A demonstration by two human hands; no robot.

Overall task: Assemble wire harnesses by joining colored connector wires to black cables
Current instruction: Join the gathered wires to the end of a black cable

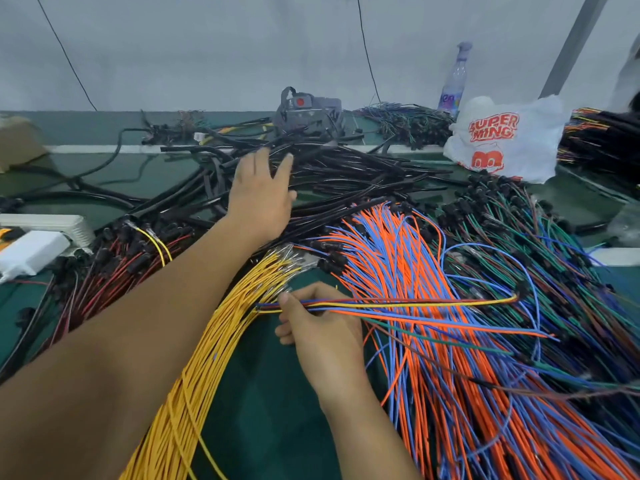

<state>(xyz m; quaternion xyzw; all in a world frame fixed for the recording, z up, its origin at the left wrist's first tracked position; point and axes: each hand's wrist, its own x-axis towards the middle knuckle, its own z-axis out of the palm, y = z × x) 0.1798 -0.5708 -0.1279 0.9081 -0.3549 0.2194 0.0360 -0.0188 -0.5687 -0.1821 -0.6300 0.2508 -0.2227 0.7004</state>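
At the far left a white box (pixel 33 251) sits on the green table (pixel 263 403), with red wires (pixel 104 271) lying beside it. Next come the yellow wires (pixel 207 341), fanned toward the middle, untouched. Above them the left hand (pixel 259 199) reaches out flat, fingers spread and gripping nothing, over the heap of black cables (pixel 346 168); it seems about to pick one, though contact cannot be told. Lower, the right hand (pixel 322 327) is clenched on a small bundle (pixel 398 306) of mixed colored wires, whose ends trail rightward across the orange and blue wires (pixel 433 358). Farther right lies a tangle of green and blue wires (pixel 536 271), and behind it a white bag (pixel 509 140). Judging by this, one set of colored wires is gathered, but no black cable is joined to it yet, and the big loose piles suggest most of the work is left.
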